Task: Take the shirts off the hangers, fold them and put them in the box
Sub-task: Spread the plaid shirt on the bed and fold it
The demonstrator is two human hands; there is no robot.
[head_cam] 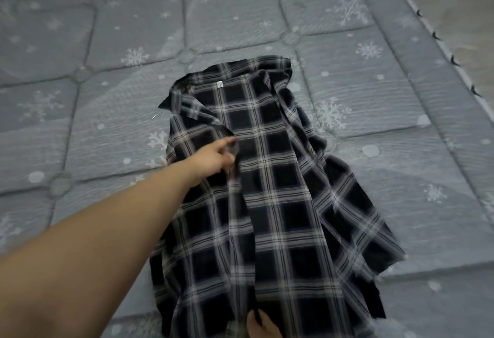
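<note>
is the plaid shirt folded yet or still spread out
Spread out: the plaid shirt lies open, front panels apart, inner label showing.

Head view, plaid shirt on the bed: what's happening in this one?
A person has a dark plaid shirt spread open, inside up, on a grey snowflake mattress. The left hand pinches the shirt's front edge about halfway up. The right hand touches the hem at the bottom of the frame, its grip unclear. No hanger or box is in view, and the shirt is not yet folded.
</note>
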